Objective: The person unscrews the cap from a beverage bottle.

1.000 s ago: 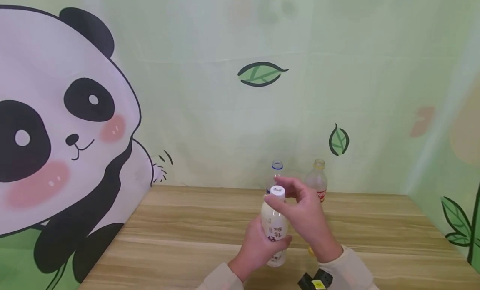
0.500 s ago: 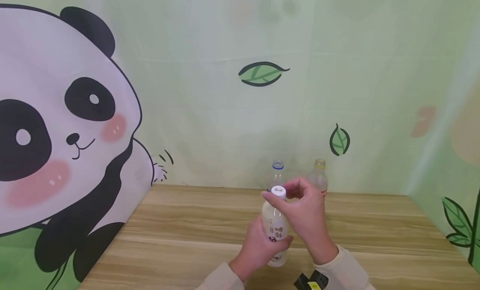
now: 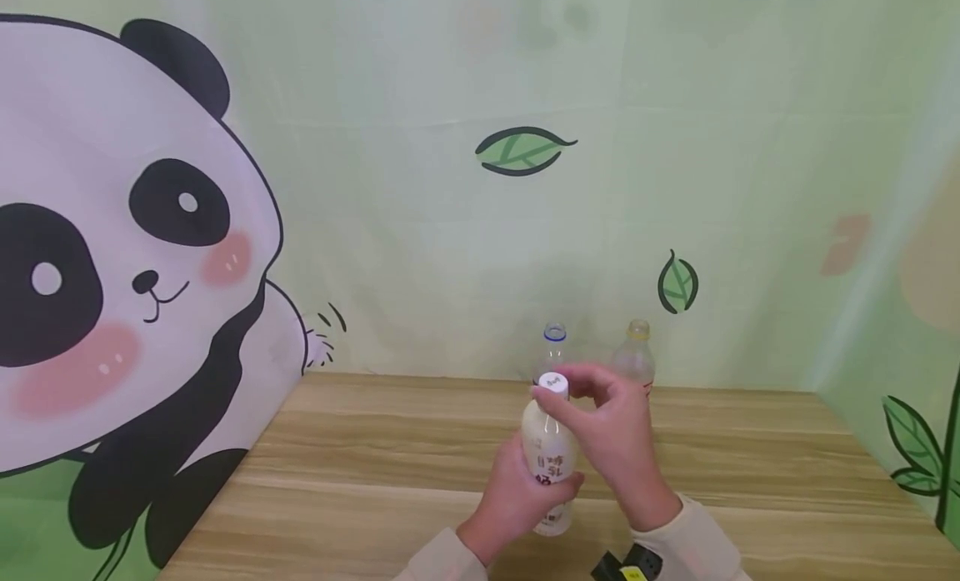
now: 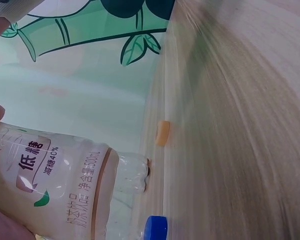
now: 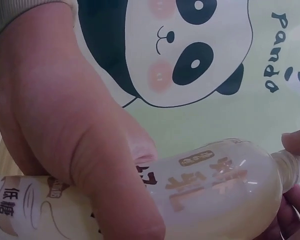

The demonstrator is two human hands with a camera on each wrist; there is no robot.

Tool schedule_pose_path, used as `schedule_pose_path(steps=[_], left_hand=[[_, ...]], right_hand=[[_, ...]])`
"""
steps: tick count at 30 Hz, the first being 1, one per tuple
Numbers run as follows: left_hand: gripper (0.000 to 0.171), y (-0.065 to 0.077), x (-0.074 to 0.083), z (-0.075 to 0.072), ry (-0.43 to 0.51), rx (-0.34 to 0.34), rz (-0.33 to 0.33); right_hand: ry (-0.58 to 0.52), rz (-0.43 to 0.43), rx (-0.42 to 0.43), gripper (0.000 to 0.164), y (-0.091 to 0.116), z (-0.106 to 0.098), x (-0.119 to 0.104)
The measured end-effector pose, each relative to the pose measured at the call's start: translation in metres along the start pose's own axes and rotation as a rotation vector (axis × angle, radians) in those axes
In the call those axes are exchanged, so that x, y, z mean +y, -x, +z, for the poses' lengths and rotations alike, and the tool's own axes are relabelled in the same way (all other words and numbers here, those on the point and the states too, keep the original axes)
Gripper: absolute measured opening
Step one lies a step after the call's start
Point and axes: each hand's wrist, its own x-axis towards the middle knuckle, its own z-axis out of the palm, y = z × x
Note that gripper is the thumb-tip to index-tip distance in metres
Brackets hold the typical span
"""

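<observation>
A milk tea bottle with a white cap stands almost upright over the table, leaning slightly. My left hand grips its lower body, thumb across the label. Thumb and fingers of my right hand pinch the white cap from the right side. From the right wrist view, pale liquid shows inside the bottle, with right-hand fingers around the cap end. The label and the lower part of the bottle appear close up in the left wrist view.
Two clear uncapped bottles stand behind: one with a blue neck ring, one with a yellow ring. An orange cap and a blue cap lie on the wooden table. A panda-print backdrop rises behind.
My right hand's fingers shifted around the white cap, lifting and coming back with small wrist turns. The left hand and the bottle stayed nearly where they were.
</observation>
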Motion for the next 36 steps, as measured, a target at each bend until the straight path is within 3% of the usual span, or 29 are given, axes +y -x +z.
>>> schedule_pose_path(steps=[8,18,27,36], left_hand=[[0.045,0.0,0.0,0.0,0.0,0.006,-0.001],[0.046,0.0,0.0,0.0,0.014,0.001,0.007],[0.043,0.0,-0.003,-0.001,0.002,-0.001,0.01],[0.045,0.001,0.0,-0.002,-0.001,-0.011,-0.009]], right_hand=[[-0.079,-0.006,-0.065,0.026,0.0,-0.001,0.005],[-0.063,-0.001,-0.134,0.032,0.0,-0.002,0.003],[0.069,0.035,0.03,0.045,-0.003,0.0,-0.003],[0.11,0.042,0.026,0.037,-0.003,0.0,-0.007]])
